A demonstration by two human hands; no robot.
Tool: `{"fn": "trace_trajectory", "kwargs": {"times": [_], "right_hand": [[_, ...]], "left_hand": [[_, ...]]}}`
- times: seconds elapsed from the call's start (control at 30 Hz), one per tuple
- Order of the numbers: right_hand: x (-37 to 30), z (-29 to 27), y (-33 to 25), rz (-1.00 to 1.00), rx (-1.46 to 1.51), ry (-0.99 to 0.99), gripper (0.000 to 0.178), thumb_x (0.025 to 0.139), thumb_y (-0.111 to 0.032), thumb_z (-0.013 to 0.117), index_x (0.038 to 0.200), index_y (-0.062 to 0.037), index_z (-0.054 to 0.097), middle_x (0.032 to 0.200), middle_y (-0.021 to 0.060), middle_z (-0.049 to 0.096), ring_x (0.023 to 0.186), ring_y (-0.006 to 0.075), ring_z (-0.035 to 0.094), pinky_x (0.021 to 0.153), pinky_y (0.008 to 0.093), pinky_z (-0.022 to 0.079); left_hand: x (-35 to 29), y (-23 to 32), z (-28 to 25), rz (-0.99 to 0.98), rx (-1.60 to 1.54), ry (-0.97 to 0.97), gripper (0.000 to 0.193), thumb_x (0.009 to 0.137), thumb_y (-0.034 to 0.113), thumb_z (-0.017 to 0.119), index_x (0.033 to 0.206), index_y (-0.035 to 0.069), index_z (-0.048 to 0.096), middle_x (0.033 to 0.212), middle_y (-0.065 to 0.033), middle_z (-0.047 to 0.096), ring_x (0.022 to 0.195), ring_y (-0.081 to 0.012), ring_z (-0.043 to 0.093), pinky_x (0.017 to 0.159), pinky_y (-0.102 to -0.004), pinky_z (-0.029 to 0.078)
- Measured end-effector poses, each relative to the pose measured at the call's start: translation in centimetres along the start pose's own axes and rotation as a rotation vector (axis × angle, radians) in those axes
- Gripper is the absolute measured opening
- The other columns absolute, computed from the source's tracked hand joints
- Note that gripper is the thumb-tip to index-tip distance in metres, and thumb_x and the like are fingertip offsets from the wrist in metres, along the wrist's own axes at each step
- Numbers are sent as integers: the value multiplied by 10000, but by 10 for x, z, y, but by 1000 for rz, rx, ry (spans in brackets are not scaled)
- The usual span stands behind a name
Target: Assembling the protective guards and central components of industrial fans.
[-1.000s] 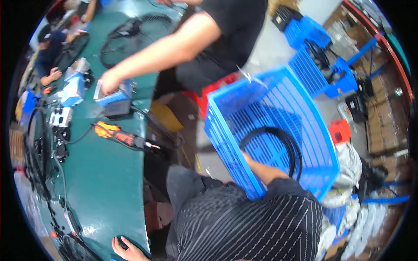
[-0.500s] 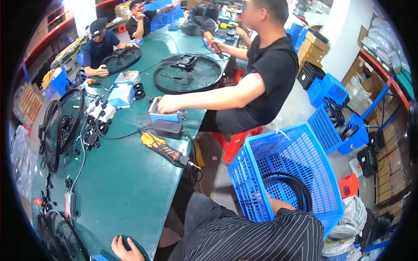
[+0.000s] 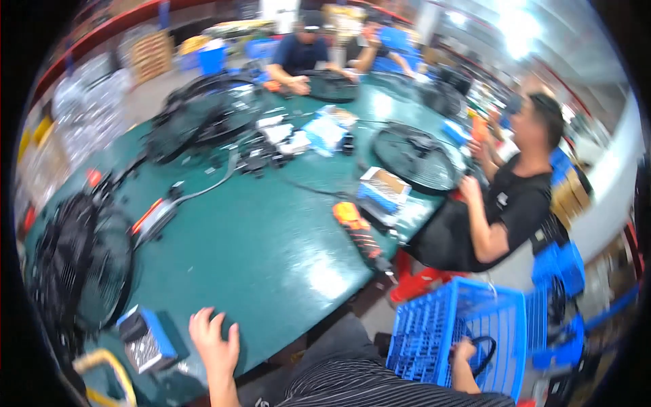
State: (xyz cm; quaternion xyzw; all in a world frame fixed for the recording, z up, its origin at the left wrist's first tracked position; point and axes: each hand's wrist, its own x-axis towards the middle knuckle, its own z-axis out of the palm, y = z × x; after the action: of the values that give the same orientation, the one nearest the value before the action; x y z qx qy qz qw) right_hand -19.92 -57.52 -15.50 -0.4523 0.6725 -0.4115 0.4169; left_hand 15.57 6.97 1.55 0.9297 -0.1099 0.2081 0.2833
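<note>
My left hand (image 3: pixel 215 339) hovers at or rests on the near edge of the green table, fingers spread with nothing in them. To its left stands a small blue-and-white box (image 3: pixel 145 341) of small metal parts, apparently screws. Over on the right, my right hand (image 3: pixel 464 350) is inside the blue plastic basket (image 3: pixel 404 336), fingers closed on a thin black ring (image 3: pixel 492 353). Motion blur softens the grip, and the basket wall hides part of the ring. An orange and black electric screwdriver (image 3: pixel 359 234) lies on the table ahead.
Black fan guards (image 3: pixel 85 264) lie along the table's left side; another round guard (image 3: pixel 415 157) is farther off. A grey cable runs to a power strip (image 3: pixel 154 218). A co-worker (image 3: pixel 505 203) sits at the right edge; others sit at the far end. A yellow handle-like loop (image 3: pixel 112 363) stands near left.
My view has swung left and up. My right hand has closed on a black ring in the basket. The seated co-worker's hand has left the parts box. My left hand stays spread.
</note>
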Motion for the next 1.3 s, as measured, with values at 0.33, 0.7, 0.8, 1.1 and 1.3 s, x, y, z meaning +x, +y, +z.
{"fn": "trace_trajectory", "kwargs": {"times": [0.33,0.7,0.8,1.1,1.3], "right_hand": [[-72,-80,-309,-676,595,291,340,1066,-272,618,821,-74,490,667,53,545,482,141,517,406,299,398],[-328,43,-464,-2220,-554,174,180,927,-176,797,1003,-66,678,724,102,673,528,273,635,476,390,454],[-388,101,-448,-2528,-373,-380,181,784,-166,756,926,-114,656,674,-2,591,556,210,629,527,372,500],[-497,166,-273,-2382,-369,-1894,346,1009,-351,638,911,-52,493,542,140,566,513,397,646,422,528,489],[-518,166,-196,-2277,-364,-2015,378,949,-394,706,876,-55,555,758,122,638,593,339,676,509,468,522]], "left_hand": [[1,13,-15,27,-18,-45,418,809,179,805,1165,10,666,1315,-195,593,1335,-417,503,1211,-622,295],[-3,14,-23,89,-17,43,391,846,183,776,1174,7,661,1330,-188,600,1361,-406,499,1227,-625,283],[-9,13,-32,95,-2,123,379,849,169,776,1172,10,660,1333,-176,608,1345,-398,519,1225,-621,290],[-91,24,-65,-59,-62,447,368,890,98,716,1230,-18,637,1383,-234,594,1309,-447,545,1166,-664,354],[-133,41,-64,-218,89,344,385,885,118,741,1243,9,650,1380,-199,608,1310,-429,543,1178,-638,353]]}}
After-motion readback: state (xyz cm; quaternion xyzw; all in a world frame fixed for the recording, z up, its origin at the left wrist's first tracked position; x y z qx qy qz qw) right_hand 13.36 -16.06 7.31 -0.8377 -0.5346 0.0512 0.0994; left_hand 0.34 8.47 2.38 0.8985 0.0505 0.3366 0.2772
